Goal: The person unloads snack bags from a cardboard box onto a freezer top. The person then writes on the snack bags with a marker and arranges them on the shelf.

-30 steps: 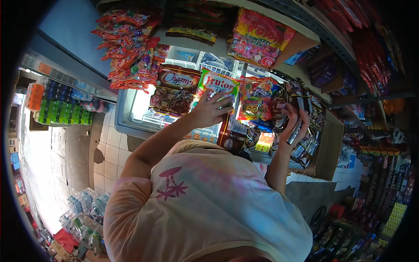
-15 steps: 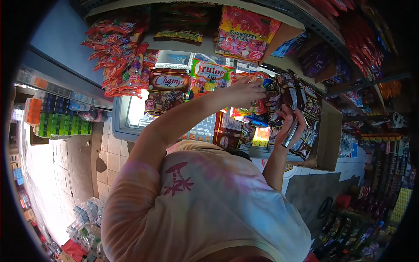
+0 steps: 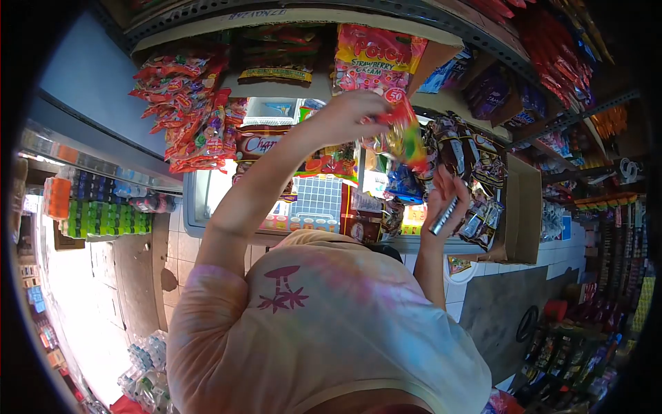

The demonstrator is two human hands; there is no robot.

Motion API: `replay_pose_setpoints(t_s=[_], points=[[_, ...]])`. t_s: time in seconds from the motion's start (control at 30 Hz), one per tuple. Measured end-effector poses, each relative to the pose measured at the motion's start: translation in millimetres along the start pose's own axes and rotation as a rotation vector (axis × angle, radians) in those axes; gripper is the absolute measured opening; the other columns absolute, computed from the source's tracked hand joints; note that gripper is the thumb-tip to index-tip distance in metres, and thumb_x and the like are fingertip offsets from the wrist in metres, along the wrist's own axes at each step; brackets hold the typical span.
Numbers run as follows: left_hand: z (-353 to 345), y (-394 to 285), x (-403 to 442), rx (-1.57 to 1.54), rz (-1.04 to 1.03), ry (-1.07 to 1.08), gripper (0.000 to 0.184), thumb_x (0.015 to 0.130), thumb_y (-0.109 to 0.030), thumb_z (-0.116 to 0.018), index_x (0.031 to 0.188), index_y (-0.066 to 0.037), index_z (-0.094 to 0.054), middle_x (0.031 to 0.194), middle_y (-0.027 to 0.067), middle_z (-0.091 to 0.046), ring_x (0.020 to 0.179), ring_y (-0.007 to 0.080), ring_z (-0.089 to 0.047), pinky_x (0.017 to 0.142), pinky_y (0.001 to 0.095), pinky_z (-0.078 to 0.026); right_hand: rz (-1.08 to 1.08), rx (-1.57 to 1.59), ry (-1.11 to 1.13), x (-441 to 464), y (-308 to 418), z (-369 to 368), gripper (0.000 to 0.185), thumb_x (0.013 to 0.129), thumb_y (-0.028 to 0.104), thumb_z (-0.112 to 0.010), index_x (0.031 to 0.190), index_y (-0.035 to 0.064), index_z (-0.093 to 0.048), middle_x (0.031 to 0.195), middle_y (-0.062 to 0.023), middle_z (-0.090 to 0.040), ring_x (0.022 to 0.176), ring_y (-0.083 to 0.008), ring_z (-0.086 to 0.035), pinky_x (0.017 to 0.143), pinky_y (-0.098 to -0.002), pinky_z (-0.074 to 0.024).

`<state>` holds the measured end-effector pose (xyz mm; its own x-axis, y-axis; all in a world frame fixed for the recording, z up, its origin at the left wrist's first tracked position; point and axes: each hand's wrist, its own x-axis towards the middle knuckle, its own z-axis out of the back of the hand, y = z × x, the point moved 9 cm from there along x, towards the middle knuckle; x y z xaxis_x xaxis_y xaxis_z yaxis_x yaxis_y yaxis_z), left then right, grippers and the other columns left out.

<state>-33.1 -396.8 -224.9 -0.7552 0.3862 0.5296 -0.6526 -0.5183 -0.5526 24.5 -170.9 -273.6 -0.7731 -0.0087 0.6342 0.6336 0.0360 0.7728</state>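
Observation:
My left hand [image 3: 355,117] reaches over from the left, its fingers closed on a red, green and yellow candy bag [image 3: 407,138], which hangs tilted and slightly blurred. Below the strawberry cream Potchi bag [image 3: 379,58], it partly hides a Champi bag [image 3: 258,143]. My right hand [image 3: 448,200] is raised with a slim silver pen-like object [image 3: 443,217] held across its palm. Blue packets [image 3: 405,183] lie between the two hands. Brown candy bags [image 3: 458,148] are piled in the cardboard box beside my right hand.
The open cardboard box [image 3: 522,207] stands at the right. A metal shelf edge [image 3: 269,12] runs overhead, with red candy packs [image 3: 196,103] at the left. Below the bags is a light-coloured freezer edge [image 3: 196,200]. Bottled drinks [image 3: 103,207] stand farther left.
My left hand has lifted the candy bag away from the pile, up and to the left. The Frutos bag is now mostly covered by my arm. My right hand has shifted slightly left and turned.

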Motion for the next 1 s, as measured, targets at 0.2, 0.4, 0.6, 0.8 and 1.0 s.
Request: replay_pose_setpoints(t_s=[0.2, 0.4, 0.6, 0.8, 1.0], points=[[41, 22, -78, -0.921, 0.391, -0.558, 0.027, 0.086, -0.004, -0.06, 0.112, 0.001, -0.053, 0.103, 0.0055, -0.062, 0.089, 0.0114, -0.059, 0.078, 0.0269, -0.048, -0.272, 0.448, 0.136, 21, -13, -93, 0.061, 0.081, 0.014, -0.067, 0.13, 0.0077, -0.031, 0.131, -0.0157, -0.044, 0.118, -0.0256, -0.046, 0.099, -0.0403, -0.0354], [23, 33, -142, -0.918, 0.421, -0.791, 0.031, 0.084, -0.007, -0.063, 0.112, -0.002, -0.05, 0.101, 0.0032, -0.058, 0.094, 0.0101, -0.054, 0.087, 0.0261, -0.044, -0.502, 0.611, 0.21, 42, -23, -155, 0.033, 0.082, 0.01, -0.067, 0.109, 0.0045, -0.048, 0.103, -0.0055, -0.058, 0.092, -0.0123, -0.055, 0.083, -0.0257, -0.0429], [39, 33, -171, -1.285, 0.312, -0.886, 0.059, 0.077, -0.009, -0.07, 0.126, -0.003, -0.037, 0.121, 0.0075, -0.05, 0.111, 0.0175, -0.05, 0.094, 0.0325, -0.04, -0.289, 0.377, 0.477, 49, 17, -188, 0.033, 0.084, 0.015, -0.066, 0.109, 0.0028, -0.048, 0.096, -0.0056, -0.059, 0.081, -0.0105, -0.055, 0.072, -0.0235, -0.0449], [48, 38, -174, -1.368, 0.344, -0.906, 0.04, 0.078, -0.008, -0.066, 0.115, -0.007, -0.049, 0.111, 0.0061, -0.057, 0.106, 0.0181, -0.054, 0.094, 0.0352, -0.041, -0.177, 0.28, 0.507, 57, 36, -194, 0.033, 0.085, 0.015, -0.063, 0.112, 0.0014, -0.05, 0.093, -0.0078, -0.061, 0.064, -0.0074, -0.058, 0.048, -0.0193, -0.0475], [49, 12, -149, -1.474, 0.206, -0.849, 0.037, 0.08, -0.009, -0.064, 0.114, -0.009, -0.049, 0.11, 0.007, -0.057, 0.105, 0.0199, -0.055, 0.094, 0.0373, -0.042, -0.067, 0.06, 0.524, 63, 55, -187, 0.03, 0.086, 0.021, -0.064, 0.106, 0.0005, -0.056, 0.095, -0.0122, -0.065, 0.077, -0.0081, -0.061, 0.056, -0.0202, -0.0489]])
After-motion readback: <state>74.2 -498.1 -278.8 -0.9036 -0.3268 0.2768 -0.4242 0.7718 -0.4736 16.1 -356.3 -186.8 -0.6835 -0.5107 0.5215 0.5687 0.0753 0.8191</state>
